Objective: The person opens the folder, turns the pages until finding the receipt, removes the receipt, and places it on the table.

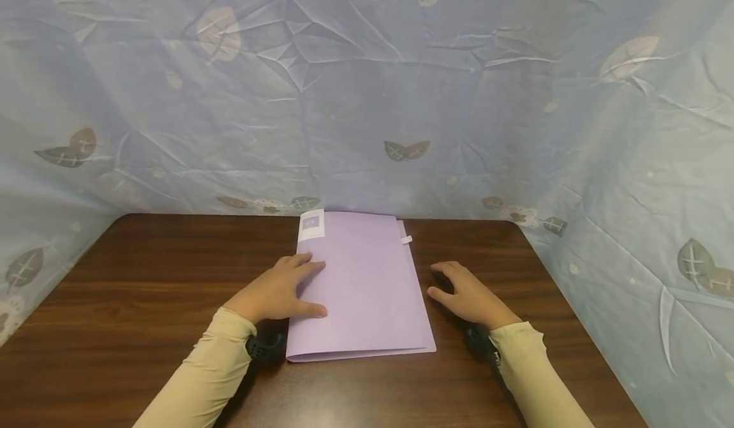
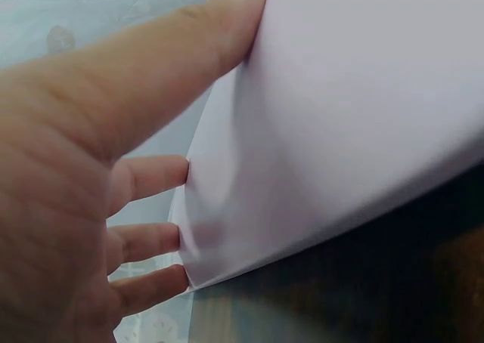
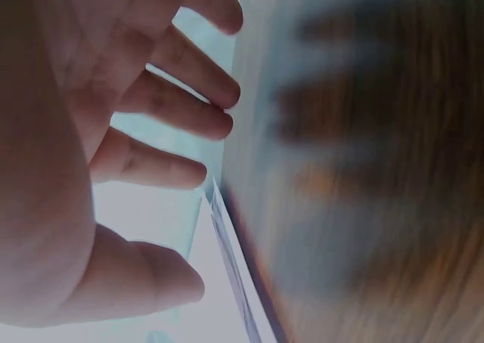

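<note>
A light purple folder (image 1: 361,281) lies closed on the brown wooden table, with a white label (image 1: 311,225) at its upper left corner and a small white tab (image 1: 406,239) on its right side. My left hand (image 1: 281,290) rests on the folder's left edge, thumb and fingers spread over the cover. In the left wrist view those fingertips touch the folder (image 2: 340,109). To the right of the folder, my right hand (image 1: 467,294) hovers just above the table, holding nothing. The right wrist view shows its fingers (image 3: 178,116) apart and the folder's page edges (image 3: 231,267) beyond the thumb.
The wooden table (image 1: 172,275) reaches back to a pale blue curtain (image 1: 355,109) printed with leaves, which also hangs along both sides. Dark straps (image 1: 264,348) circle both wrists below the cream sleeves (image 1: 201,364).
</note>
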Motion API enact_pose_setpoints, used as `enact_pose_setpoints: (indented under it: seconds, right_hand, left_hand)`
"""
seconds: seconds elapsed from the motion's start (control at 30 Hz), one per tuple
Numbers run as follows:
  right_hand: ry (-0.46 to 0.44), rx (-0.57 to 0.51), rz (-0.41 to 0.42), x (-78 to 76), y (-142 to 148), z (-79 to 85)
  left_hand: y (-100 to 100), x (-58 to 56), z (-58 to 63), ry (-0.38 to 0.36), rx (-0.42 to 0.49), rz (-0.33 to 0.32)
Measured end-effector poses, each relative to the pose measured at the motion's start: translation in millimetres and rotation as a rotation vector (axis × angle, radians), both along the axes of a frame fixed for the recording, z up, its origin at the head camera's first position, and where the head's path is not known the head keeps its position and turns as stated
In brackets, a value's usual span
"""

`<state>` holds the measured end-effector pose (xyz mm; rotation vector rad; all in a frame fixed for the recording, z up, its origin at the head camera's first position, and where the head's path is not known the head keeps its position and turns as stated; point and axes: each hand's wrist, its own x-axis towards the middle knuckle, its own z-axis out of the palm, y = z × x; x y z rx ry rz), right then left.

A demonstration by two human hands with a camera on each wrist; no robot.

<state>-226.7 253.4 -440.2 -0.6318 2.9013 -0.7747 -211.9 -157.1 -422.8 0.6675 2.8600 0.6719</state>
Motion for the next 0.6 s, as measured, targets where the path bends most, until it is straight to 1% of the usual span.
enact_pose_setpoints:
  seconds: [0.1,0.23,0.37,0.47,0.6]
  right_hand:
    - [-0.018,-0.002,0.027,0.3,-7,0.2]
    - [-0.005,-0.014,0.074,-0.4,-15,1.4]
    - [-0.014,-0.026,0.122,-0.1,-22,1.9]
    - [-0.035,-0.005,0.138,0.1,-25,0.6]
    - [-0.057,0.048,0.138,1.0,-28,0.1]
  left_hand:
    - [3,-0.3,0.6,-0.002,-0.007,0.003]
    - [5,-0.9,-0.5,-0.004,-0.013,0.005]
    - [5,-1.9,-2.8,-0.003,-0.017,0.008]
    - [5,-2.7,-3.9,0.001,-0.021,0.011]
    - [5,-2.7,-3.6,0.005,-0.027,0.01]
